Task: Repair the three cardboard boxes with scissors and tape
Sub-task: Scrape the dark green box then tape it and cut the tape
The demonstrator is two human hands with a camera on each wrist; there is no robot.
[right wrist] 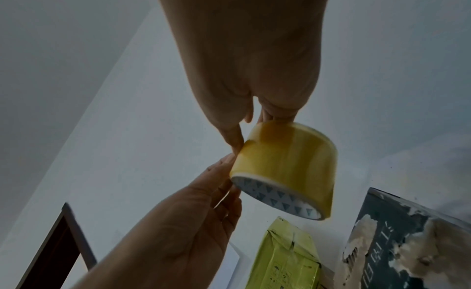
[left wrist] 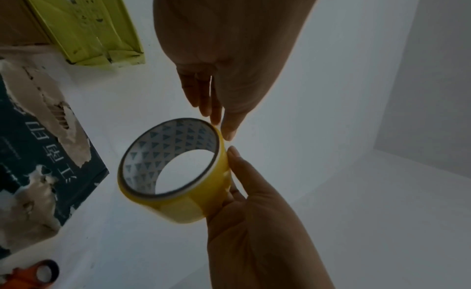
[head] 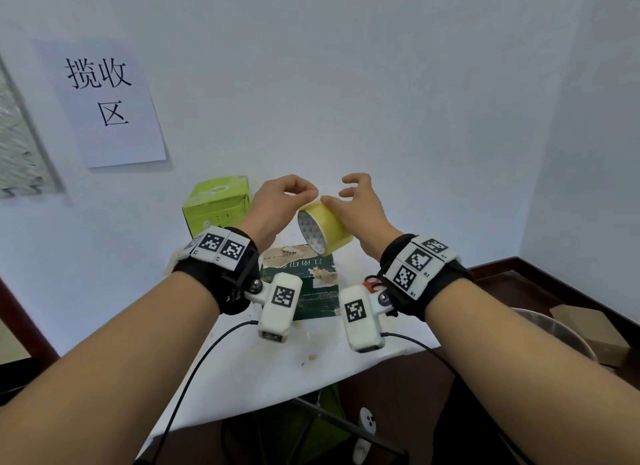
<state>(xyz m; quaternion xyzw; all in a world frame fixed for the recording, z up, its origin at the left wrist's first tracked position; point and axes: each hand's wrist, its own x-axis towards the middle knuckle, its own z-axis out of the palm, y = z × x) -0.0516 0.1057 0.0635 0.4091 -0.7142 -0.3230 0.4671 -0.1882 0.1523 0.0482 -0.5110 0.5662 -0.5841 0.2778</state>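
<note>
I hold the tape (head: pixel 323 227) raised above the dark box (head: pixel 313 281), between both hands. Right hand (head: pixel 363 208) grips the roll's 3 o'clock side; left hand (head: pixel 277 205) pinches at its 12 o'clock rim, probably at the tape's free end. Roll axis runs 7-to-1 o'clock.

Bright head view; wrist views dim, perhaps blurred.

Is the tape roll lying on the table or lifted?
Lifted. The tape roll is in the air above the dark torn box, tilted, gripped by the right hand; the left hand pinches at its edge.
</note>
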